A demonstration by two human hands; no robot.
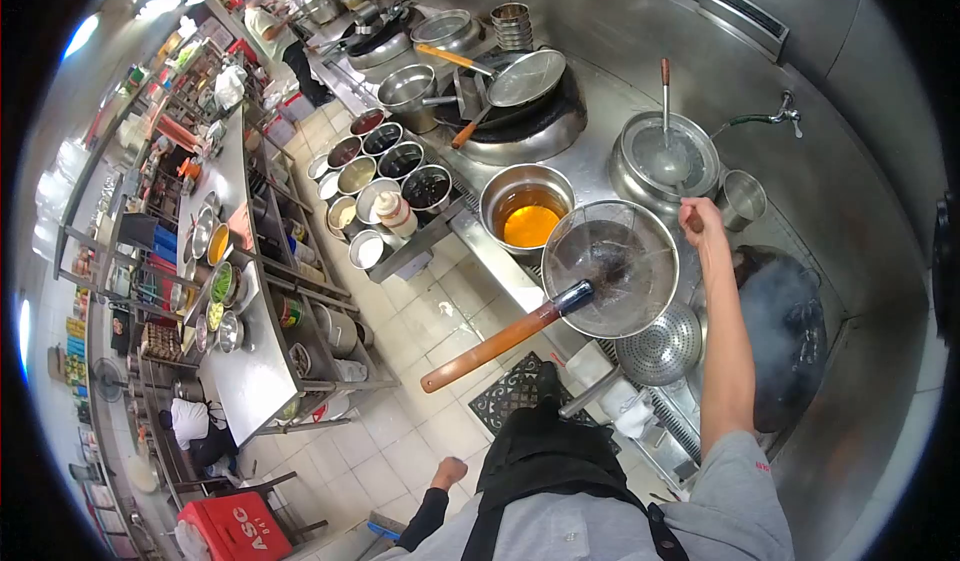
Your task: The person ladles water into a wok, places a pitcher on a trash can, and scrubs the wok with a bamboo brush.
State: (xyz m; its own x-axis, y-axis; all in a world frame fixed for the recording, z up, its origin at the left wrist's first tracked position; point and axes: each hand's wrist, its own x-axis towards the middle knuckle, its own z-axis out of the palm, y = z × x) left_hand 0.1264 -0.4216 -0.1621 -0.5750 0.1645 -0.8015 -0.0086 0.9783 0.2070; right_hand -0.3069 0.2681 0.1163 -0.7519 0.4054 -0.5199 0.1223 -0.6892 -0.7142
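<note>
My right hand (700,219) is closed beside the rim of a steel pot (640,176), which holds a ladle (666,96) standing in cloudy liquid. Whatever those fingers may hold is hidden. Low at my left side, my left hand (450,473) is a loose fist with nothing visible in it. A mesh strainer (640,291) with a wooden handle lies between the two hands, partly over a pot of orange liquid (530,223). Under its edge is a perforated ladle (660,346). Right of my forearm, a dark wok (785,351) gives off steam or smoke.
A steel cup (743,199) and a tap (788,113) are beyond my right hand. Several sauce containers (402,159) and a squeeze bottle (395,213) stand left. A prep table (262,351) runs farther left. One person (265,26) stands far back; another (190,421) is low at left.
</note>
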